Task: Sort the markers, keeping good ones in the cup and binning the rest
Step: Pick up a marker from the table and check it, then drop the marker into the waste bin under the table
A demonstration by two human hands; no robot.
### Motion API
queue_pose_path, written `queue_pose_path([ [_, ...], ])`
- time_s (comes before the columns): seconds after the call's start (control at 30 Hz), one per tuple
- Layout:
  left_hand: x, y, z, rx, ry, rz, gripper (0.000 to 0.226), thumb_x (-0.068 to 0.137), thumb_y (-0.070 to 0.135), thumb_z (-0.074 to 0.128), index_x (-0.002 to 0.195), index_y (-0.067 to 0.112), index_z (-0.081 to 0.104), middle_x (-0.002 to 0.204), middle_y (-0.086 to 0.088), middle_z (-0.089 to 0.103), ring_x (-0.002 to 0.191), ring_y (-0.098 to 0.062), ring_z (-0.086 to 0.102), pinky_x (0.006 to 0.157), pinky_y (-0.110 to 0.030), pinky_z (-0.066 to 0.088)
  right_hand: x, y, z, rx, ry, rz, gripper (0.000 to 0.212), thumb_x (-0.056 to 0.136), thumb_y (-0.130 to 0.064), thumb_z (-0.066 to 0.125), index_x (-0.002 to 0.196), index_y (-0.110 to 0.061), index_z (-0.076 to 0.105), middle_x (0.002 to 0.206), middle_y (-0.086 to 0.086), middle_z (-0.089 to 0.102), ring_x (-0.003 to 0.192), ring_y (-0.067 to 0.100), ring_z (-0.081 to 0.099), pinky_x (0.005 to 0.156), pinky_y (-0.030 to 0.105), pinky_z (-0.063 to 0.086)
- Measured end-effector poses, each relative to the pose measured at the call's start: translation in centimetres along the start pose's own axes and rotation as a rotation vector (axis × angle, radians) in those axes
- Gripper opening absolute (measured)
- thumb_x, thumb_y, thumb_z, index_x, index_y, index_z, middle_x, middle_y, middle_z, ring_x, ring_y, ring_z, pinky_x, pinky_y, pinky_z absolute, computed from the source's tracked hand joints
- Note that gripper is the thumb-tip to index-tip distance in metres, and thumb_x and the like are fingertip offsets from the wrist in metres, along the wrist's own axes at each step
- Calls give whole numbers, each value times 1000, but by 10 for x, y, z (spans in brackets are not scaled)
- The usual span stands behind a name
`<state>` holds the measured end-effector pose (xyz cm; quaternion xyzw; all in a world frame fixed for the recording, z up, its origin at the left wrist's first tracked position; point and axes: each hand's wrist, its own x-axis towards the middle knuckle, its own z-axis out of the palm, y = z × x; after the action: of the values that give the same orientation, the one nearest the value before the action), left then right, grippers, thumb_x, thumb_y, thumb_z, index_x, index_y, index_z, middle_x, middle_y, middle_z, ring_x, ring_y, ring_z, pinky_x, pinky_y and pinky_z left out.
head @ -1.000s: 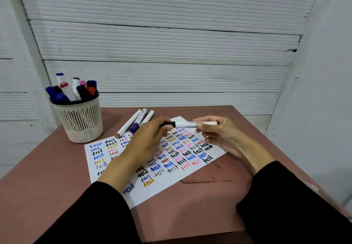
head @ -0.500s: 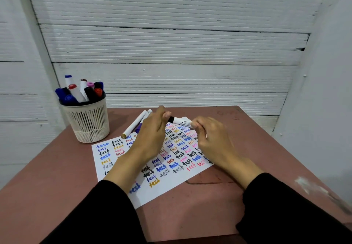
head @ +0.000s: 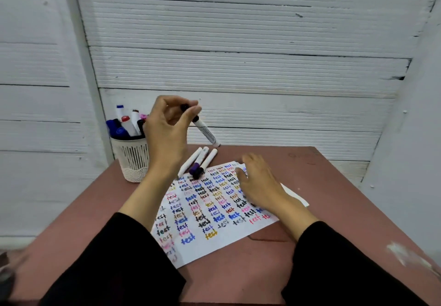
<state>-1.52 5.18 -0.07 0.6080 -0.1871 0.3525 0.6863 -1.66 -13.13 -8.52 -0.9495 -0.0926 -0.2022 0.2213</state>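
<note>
Head view showed the left hand [head: 167, 126] raised at eleven o'clock, fingers [head: 194, 110] pinching the black-capped marker [head: 206, 133] by its cap end, beside the mesh cup [head: 132, 160]; light, stiff, smooth plastic, probably safest gripped mid-barrel; the right hand [head: 257, 181] lay relaxed, holding nothing, on the test sheet [head: 214, 234].

Marker [head: 205, 132] pinched in left hand [head: 167, 126]: smooth white plastic barrel, slightly glossy, black plastic cap end. Cup [head: 132, 160]: cream plastic, slotted lattice wall, matt. Just right of cup, three loose markers [head: 199, 160]: same smooth white plastic, dark caps. Sheet [head: 214, 212] in front of cup: plain white paper, matt, inked with coloured words. Table [head: 310, 258] under cup: reddish-brown, matt, scuffed, a pale scrape at right edge. Wall [head: 238, 67] behind cup: white-painted ribbed boards, rough, cracked paint. Sleeves [head: 346, 270]: black matt cloth.
</note>
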Motion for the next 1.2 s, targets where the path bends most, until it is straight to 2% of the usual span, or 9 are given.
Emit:
queue_pose_path([
  [0.17,41,32,-46,173,95,176,15,83,12,74,90,10,61,92,0,73,86,-12,70,77,-20,53,34,-38,29,5,-93,-73,25,98,-21,43,115,-18,61,116,4,59,105,27,55,88,41,47],
  [0.33,76,46,-93,247,155,207,16,81,17,75,82,22,60,89,0,74,84,-20,71,83,-41,57,42,-55,52,-109,-131,-79,30,100,-16,33,121,-12,55,123,9,51,103,29,49,84,37,43],
  [0.47,88,37,-104,314,167,207,18,80,16,76,79,24,60,86,4,73,82,-15,70,81,-34,57,34,-49,57,-144,-155,-104,36,98,-13,38,133,-13,46,130,9,45,107,30,49,87,40,45],
  [0.57,90,14,-107,391,107,99,16,81,16,77,79,21,61,86,3,72,82,-10,70,84,-30,56,34,-47,57,-103,-157,-90,36,98,-15,38,133,-16,46,132,7,44,108,29,51,90,42,45],
  [0.83,82,-20,-109,776,-19,-40,10,84,21,73,87,11,75,81,1,70,73,-5,63,72,-15,52,35,-46,56,-80,-190,-86,36,100,-19,37,135,-18,44,137,5,41,113,28,48,95,42,42],
  [0.93,80,-22,-108,934,-117,-69,10,88,12,67,91,9,77,89,-7,71,80,-15,62,81,-30,55,34,-46,56,-74,-190,-87,36,101,-19,37,136,-18,45,137,4,41,114,27,48,96,41,40],
  [1.0,77,-22,-105,1010,-157,-99,18,92,2,58,96,4,76,95,-13,71,82,-18,58,80,-32,52,34,-46,56,-70,-190,-87,36,101,-19,37,136,-18,45,138,4,41,115,27,48,96,41,40],
  [1.1,75,-22,-107,968,-138,-104,20,93,2,56,99,5,75,96,-10,71,85,-15,58,79,-25,46,34,-44,57,-53,-195,-87,37,101,-19,38,138,-18,44,139,3,41,115,27,48,96,41,41],
  [1.2,73,-15,-106,842,-82,-46,13,92,16,63,93,12,75,86,5,67,91,-11,62,83,-19,46,35,-42,54,-31,-207,-88,42,98,-13,40,140,-16,44,139,3,42,116,28,49,97,43,42],
])
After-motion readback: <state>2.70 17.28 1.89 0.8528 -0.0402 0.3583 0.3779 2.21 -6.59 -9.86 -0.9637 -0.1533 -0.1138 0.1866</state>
